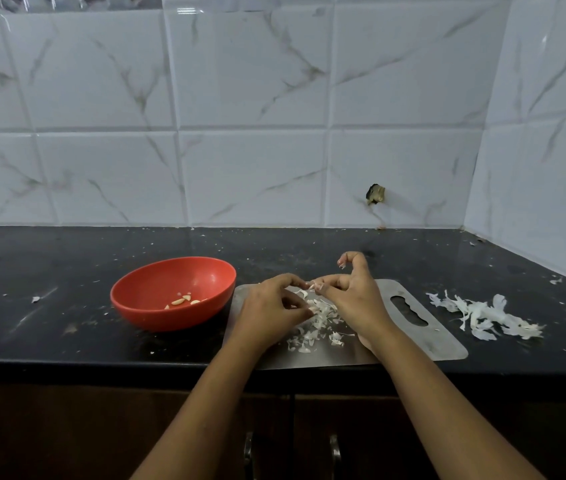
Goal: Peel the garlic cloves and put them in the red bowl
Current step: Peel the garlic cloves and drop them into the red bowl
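A red bowl (156, 289) stands on the black counter, left of a steel cutting board (413, 327). Several peeled garlic cloves (182, 300) lie inside it. Over the board, my left hand (271, 306) and my right hand (354, 296) meet fingertip to fingertip and pinch a small garlic clove (311, 285) with white skin on it. My right forefinger curls up, away from the clove. Loose bits of garlic skin (312, 327) are scattered on the board below my hands.
A heap of larger white garlic skins (486, 317) lies on the counter to the right of the board. The black counter (66, 271) ends at a tiled wall behind and a side wall at right. Cabinet handles (248, 452) show below the counter edge.
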Demonstrator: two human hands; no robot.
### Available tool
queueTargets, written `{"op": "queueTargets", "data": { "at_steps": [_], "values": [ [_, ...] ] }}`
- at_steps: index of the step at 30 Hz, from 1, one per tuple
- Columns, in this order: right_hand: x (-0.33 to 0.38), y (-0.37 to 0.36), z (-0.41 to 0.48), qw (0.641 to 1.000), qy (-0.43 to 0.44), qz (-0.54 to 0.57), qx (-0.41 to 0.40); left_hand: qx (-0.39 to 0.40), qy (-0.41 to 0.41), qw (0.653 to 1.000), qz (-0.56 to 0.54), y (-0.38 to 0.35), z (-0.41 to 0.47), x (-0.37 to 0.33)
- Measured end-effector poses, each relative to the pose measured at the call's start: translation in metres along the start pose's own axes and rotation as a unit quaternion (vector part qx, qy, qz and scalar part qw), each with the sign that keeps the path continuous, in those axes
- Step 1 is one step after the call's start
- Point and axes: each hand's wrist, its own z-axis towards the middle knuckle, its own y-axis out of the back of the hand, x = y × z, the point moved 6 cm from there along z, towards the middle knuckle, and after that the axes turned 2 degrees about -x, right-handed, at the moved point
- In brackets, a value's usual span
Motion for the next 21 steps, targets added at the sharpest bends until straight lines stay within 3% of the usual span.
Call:
{"op": "queueTargets", "data": {
  "at_steps": [4,9,14,21],
  "values": [
    [-0.001,0.000,-0.001,1.000,0.001,0.000,0.013,0.016,0.009,0.999,0.037,-0.002,0.000,0.002],
    [0.002,-0.001,-0.003,1.000,0.002,0.018,0.021,-0.035,-0.020,0.997,0.062,0.004,-0.002,-0.006],
    [0.005,-0.001,-0.004,1.000,0.014,-0.013,0.016,-0.046,-0.059,0.993,0.093,0.003,0.000,-0.008],
    [0.008,-0.007,-0.006,0.996,0.055,-0.059,0.041,-0.038,-0.049,0.992,0.108,0.001,0.002,-0.007]
  ]
}}
